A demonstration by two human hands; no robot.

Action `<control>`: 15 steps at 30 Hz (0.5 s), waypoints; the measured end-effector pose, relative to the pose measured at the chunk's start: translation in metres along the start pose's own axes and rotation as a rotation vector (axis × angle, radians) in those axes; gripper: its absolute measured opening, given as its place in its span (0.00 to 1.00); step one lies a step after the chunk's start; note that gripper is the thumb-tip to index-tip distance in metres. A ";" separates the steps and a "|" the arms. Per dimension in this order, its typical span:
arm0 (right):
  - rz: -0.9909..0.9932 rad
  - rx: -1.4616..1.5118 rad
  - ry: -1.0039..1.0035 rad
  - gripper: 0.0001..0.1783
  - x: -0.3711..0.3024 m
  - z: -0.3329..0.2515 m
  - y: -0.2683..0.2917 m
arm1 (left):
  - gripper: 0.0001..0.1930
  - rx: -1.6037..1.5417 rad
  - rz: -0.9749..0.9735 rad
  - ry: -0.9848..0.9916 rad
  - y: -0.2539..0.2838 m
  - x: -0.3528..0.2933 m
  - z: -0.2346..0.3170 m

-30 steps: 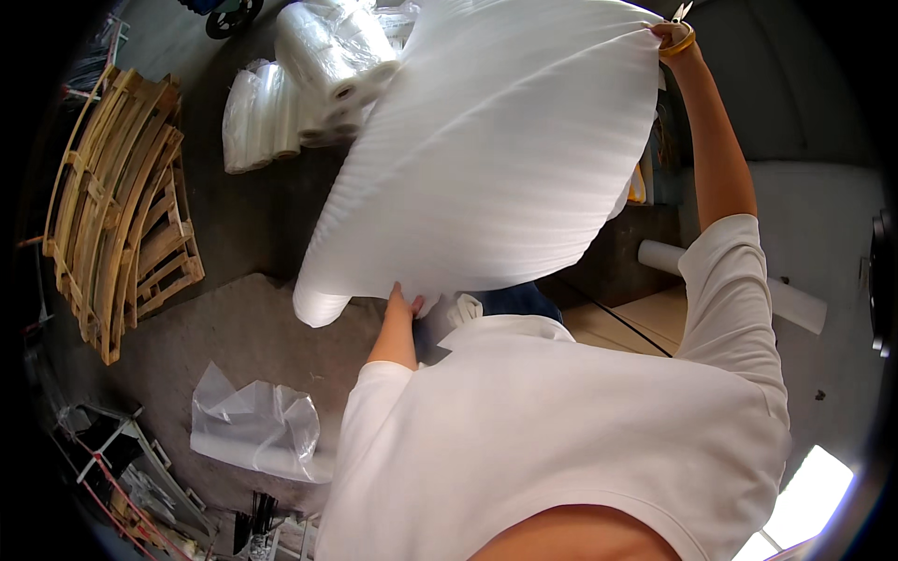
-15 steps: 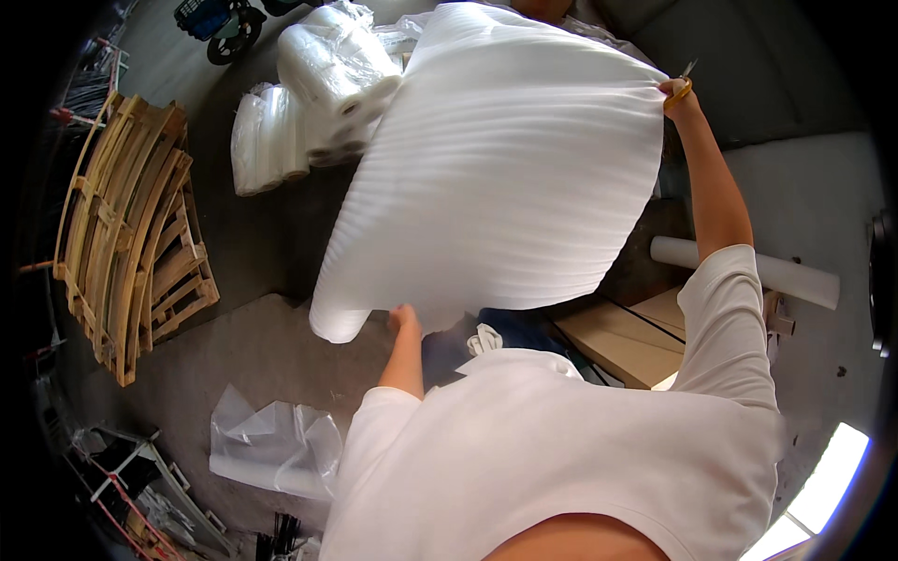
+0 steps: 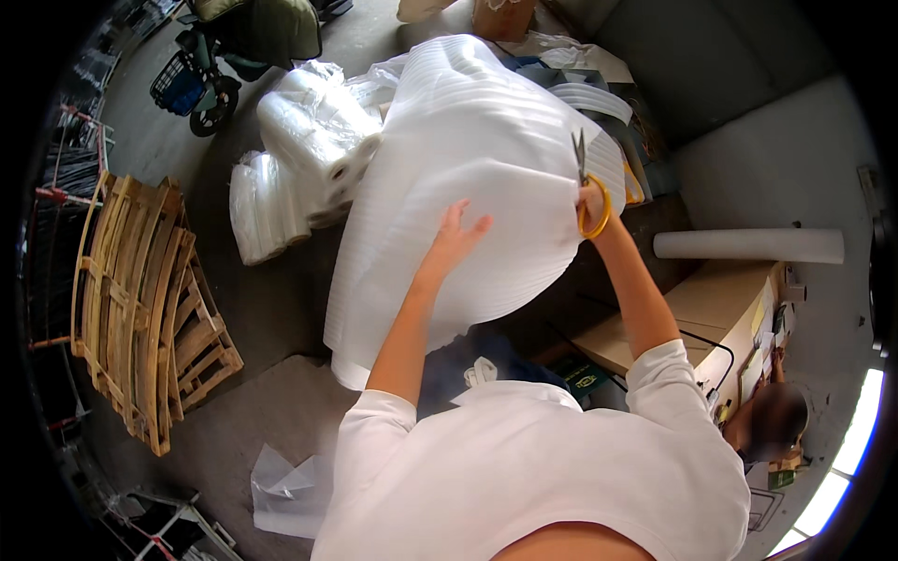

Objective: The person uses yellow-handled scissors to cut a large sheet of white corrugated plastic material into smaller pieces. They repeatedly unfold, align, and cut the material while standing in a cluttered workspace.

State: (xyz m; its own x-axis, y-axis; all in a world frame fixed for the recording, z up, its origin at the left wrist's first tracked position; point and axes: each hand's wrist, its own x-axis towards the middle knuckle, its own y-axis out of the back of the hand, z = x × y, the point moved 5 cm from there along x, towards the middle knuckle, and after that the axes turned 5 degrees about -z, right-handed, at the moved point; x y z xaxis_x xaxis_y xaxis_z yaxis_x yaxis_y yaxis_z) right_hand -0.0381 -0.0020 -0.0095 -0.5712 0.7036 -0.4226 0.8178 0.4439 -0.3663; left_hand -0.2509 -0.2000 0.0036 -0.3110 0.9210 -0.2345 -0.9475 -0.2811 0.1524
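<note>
A large sheet of white foam wrap (image 3: 468, 159) billows in front of me, ribbed with soft folds. My left hand (image 3: 456, 241) is over its middle with the fingers spread; whether it touches the foam I cannot tell. My right hand (image 3: 591, 198) is closed around yellow-handled scissors (image 3: 599, 210), whose blades point up and away from me. That hand is also against the right part of the sheet, where the foam puckers, so it seems to grip some foam too. The sheet's lower left end hangs in a rounded fold.
Plastic-wrapped rolls (image 3: 313, 140) stand beyond the sheet on the left. Wooden pallets (image 3: 140, 299) lean farther left, below a scooter (image 3: 213, 98). On the right are a white foam roll (image 3: 748, 245), a cardboard-topped table (image 3: 673, 304) and another person (image 3: 772, 421).
My right hand has come down and inward with the scissors, drawing the foam's edge along. My left hand has risen from the lower edge to the sheet's middle and opened.
</note>
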 end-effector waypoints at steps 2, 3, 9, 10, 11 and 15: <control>0.069 0.029 -0.034 0.01 -0.037 0.019 -0.075 | 0.32 0.110 -0.096 -0.009 -0.012 0.010 0.027; 0.080 0.016 -0.072 0.02 -0.050 0.018 -0.093 | 0.35 0.165 -0.151 -0.020 -0.016 0.016 0.038; 0.006 -0.260 -0.003 0.22 -0.082 0.002 -0.183 | 0.28 -0.757 -0.241 0.367 0.021 0.013 0.053; -0.032 -0.220 -0.047 0.22 -0.087 -0.001 -0.201 | 0.28 -0.775 -0.264 0.330 0.032 0.017 0.044; -0.085 -0.184 -0.088 0.22 -0.090 -0.001 -0.223 | 0.27 -0.793 -0.276 0.287 0.047 0.021 0.028; -0.280 0.071 -0.156 0.08 -0.097 -0.002 -0.267 | 0.18 -0.784 -0.264 0.101 0.101 -0.002 0.045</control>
State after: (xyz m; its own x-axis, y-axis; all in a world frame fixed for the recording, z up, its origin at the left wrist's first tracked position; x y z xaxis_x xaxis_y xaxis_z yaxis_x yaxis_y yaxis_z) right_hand -0.2012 -0.1881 0.1310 -0.7814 0.4642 -0.4171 0.6239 0.5646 -0.5403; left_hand -0.3424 -0.2178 0.0629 -0.0412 0.9648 -0.2599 -0.7554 -0.2003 -0.6239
